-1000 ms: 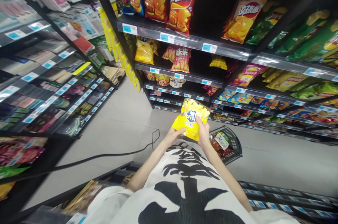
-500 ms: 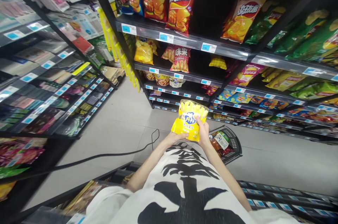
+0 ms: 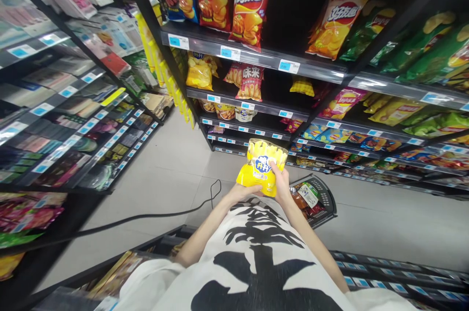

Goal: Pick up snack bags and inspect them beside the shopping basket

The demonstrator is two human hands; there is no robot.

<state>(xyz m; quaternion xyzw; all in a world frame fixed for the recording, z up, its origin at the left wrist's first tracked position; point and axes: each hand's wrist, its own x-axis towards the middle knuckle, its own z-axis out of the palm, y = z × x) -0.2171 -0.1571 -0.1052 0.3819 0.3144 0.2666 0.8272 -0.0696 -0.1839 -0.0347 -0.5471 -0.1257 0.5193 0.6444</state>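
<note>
A yellow snack bag (image 3: 252, 172) with a blue-and-white label and pictured fries is held upright in front of my body. My left hand (image 3: 246, 190) grips its lower left edge, thumb across the front and fingers hidden behind. Along the right side, my right hand (image 3: 280, 180) is closed on the same bag, with its thumb pressed on the front near the label. Beyond the bag, the lower shelves begin. On the floor to the right of my right forearm sits a black shopping basket (image 3: 328, 198) with packaged food (image 3: 306, 197) inside.
Ahead, a black shelf rack (image 3: 256, 52) carries chip bags (image 3: 249, 6) and other snacks. Another rack (image 3: 84, 81) with small packages stands left. A black cable (image 3: 146, 215) crosses the grey floor (image 3: 161, 155). Low shelving (image 3: 399, 272) lies behind me on the right.
The bag and both hands have shifted very slightly left, with the bag tilted a little differently. Both hands keep their hold. Shelves and basket look unchanged.
</note>
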